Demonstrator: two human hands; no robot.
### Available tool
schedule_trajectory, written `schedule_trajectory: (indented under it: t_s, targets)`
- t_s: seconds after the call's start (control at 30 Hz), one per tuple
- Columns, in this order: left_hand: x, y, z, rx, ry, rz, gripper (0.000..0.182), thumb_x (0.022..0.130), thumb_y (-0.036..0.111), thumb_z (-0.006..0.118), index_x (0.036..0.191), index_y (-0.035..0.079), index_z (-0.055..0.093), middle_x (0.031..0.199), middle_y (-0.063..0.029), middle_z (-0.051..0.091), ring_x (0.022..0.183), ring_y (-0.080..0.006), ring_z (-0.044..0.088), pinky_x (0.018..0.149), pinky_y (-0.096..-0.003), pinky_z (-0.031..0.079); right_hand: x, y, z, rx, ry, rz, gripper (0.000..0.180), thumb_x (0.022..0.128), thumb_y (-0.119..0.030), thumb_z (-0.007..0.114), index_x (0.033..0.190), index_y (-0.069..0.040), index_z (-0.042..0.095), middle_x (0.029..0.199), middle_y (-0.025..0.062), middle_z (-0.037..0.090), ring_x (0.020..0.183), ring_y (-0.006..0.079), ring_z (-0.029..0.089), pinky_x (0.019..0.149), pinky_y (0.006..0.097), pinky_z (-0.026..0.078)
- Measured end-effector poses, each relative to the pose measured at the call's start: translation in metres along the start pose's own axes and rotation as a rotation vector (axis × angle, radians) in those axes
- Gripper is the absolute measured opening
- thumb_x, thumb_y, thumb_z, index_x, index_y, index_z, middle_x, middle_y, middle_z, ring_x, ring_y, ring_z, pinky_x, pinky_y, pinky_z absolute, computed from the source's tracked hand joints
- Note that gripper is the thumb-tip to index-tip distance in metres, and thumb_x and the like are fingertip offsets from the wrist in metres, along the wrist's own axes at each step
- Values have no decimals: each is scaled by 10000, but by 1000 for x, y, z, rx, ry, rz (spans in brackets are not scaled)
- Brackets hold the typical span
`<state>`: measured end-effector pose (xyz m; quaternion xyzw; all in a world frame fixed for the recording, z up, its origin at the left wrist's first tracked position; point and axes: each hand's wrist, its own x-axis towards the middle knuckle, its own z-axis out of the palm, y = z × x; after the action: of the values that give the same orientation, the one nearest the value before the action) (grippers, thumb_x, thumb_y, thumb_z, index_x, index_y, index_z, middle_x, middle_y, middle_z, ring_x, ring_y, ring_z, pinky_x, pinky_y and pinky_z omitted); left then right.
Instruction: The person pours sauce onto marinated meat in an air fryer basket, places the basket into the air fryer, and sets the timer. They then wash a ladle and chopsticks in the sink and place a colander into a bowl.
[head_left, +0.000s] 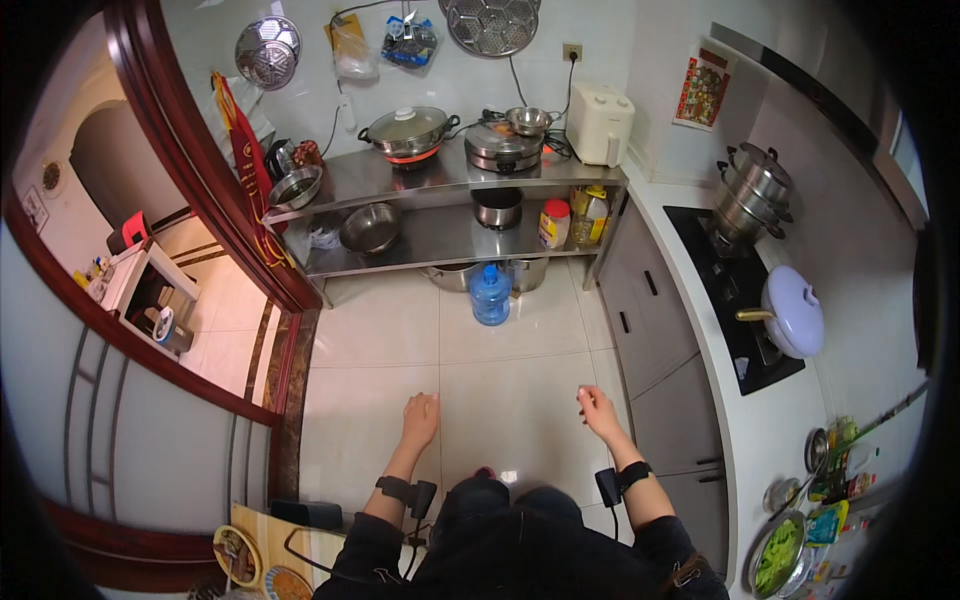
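My left hand (421, 417) hangs over the tiled floor (517, 390) with its fingers curled in, and nothing shows in it. Over the same floor, closer to the grey cabinets (667, 390), is my right hand (597, 411), also curled and with no object visible. Neither touches anything. Each forearm carries a black strapped device with a cable. Beyond both hands a blue water jug (491, 296) stands upright on the floor, before a two-tier steel shelf (435, 187).
The shelf bears a lidded electric pan (409, 135), a round griddle (501, 146) and a white air fryer (600, 124). On the black gas hob (720, 285) stand a steamer pot (752, 191) and a lilac lidded pan (793, 311). A doorway opens left; a wooden board (259, 529) with food bowls lies behind-left.
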<state>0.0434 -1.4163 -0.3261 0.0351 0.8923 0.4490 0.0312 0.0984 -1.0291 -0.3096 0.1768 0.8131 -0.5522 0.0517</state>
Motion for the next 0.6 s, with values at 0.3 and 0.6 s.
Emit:
schedule_trajectory:
  t_s: [0.3, 0.6]
  targets:
    - [196, 9, -17, -68, 55, -2, 421, 1001, 339, 450, 1077, -26, 647, 1147, -255, 621, 1169, -393, 546, 989, -434, 424, 267, -91, -27, 302, 46, -42, 457, 970, -461, 515, 1181, -56, 543, 1000, 70, 607, 784, 159, 604, 590, 301, 531]
    - [417, 21, -16, -93, 135, -310, 470, 1010, 379, 436, 1108, -31, 645, 1139, -227, 634, 1132, -311, 572, 989, -390, 426, 662, -227, -85, 401, 50, -57, 550, 932, -538, 542, 1187, -51, 524, 1061, 85, 610, 865, 179, 629, 663, 315, 576]
